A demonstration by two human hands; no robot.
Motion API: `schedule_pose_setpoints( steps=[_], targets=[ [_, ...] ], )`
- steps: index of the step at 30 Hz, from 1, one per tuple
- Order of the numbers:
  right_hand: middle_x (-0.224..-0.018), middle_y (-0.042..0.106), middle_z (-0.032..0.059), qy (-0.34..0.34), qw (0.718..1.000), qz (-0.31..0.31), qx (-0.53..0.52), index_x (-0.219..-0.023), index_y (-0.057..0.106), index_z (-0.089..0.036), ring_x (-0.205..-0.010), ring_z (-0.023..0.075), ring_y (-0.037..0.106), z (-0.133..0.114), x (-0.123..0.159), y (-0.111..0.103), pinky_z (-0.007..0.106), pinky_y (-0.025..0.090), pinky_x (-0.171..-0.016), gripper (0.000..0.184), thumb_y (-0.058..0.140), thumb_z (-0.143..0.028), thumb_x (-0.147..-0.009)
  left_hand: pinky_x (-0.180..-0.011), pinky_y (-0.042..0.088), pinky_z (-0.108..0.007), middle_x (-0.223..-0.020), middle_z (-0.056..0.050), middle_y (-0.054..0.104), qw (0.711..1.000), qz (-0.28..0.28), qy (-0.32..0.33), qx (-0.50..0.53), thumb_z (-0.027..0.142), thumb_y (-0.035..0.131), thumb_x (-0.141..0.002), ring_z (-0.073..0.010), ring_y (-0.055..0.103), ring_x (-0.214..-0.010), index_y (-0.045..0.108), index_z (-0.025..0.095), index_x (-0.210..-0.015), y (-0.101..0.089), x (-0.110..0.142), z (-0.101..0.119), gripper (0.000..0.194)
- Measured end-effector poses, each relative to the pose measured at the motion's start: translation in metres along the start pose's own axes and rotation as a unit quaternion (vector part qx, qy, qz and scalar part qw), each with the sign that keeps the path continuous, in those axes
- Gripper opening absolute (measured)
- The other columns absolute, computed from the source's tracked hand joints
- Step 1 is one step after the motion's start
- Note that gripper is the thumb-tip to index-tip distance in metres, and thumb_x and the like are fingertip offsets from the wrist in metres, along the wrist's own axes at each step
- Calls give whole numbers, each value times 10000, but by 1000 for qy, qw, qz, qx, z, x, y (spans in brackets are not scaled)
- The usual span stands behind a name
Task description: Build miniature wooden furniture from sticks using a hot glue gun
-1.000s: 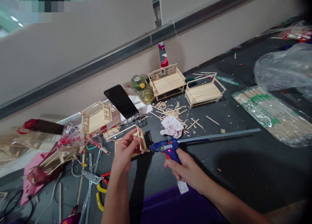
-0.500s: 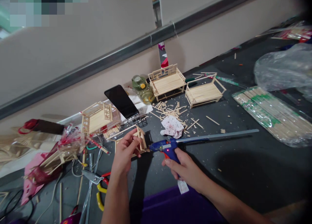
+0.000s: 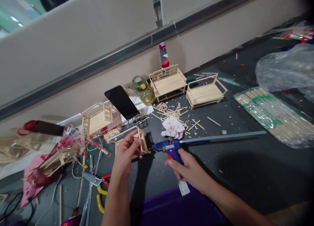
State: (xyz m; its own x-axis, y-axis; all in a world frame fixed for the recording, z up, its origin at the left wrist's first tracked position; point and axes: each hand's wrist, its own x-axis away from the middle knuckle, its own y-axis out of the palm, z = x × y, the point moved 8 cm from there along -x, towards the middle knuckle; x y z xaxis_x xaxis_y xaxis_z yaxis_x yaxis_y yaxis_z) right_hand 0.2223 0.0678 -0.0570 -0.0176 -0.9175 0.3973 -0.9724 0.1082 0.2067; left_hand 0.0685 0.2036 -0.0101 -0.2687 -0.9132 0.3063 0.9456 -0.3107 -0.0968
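Observation:
My left hand [image 3: 128,151] is closed around the near side of a small wooden model bench [image 3: 144,144], partly hidden behind my fingers. In my right hand [image 3: 187,165] is a blue glue gun [image 3: 174,148], its red light lit and a finger by the orange trigger. A long glue stick [image 3: 233,135] sticks out of its back. The gun's nozzle points left and stands just short of the bench's right corner. A crumpled, stained tissue [image 3: 173,127] lies behind the gun.
Finished-looking model benches [image 3: 168,83] stand at the back, near a green bottle [image 3: 143,90] and a propped phone [image 3: 122,102]. Cut sticks [image 3: 173,112] are scattered in the middle. Yellow-handled pruning shears [image 3: 99,190] lie left of my arm; a bag of sticks [image 3: 274,116] lies right.
My right hand has drawn the glue gun slightly to the right, widening the gap between its nozzle and the bench corner. My left hand and the bench have stayed put.

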Motion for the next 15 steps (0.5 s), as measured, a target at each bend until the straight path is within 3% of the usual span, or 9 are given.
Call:
schedule_pose_setpoints(
  steps=[5, 10, 15],
  targets=[
    [-708, 540, -22, -21, 999, 21, 20, -929, 528, -181, -469, 74, 473, -4, 2, -7, 193, 341, -400, 293, 558, -461, -847, -411, 474, -208, -731, 17, 582, 1000, 6, -8, 6, 355, 729, -704, -104, 532, -537, 587, 182, -1194, -1, 0, -1, 539],
    [-572, 471, -61, 10, 998, 55, 8, -961, 524, -191, -412, 82, 419, -8, 5, -25, 203, 340, -376, 317, 584, -472, -826, -411, 475, -209, -733, 20, 578, 1000, 8, -5, 10, 328, 714, -720, -106, 537, -540, 584, 185, -1188, 0, 0, 0, 506],
    [-587, 487, -53, 3, 997, 81, -14, -942, 514, -189, -428, 86, 424, -9, 7, -39, 212, 367, -385, 326, 570, -491, -833, -412, 480, -213, -731, 11, 579, 1000, 3, -4, 6, 326, 710, -727, -109, 536, -539, 571, 168, -1198, 0, -1, -1, 516]
  ],
)
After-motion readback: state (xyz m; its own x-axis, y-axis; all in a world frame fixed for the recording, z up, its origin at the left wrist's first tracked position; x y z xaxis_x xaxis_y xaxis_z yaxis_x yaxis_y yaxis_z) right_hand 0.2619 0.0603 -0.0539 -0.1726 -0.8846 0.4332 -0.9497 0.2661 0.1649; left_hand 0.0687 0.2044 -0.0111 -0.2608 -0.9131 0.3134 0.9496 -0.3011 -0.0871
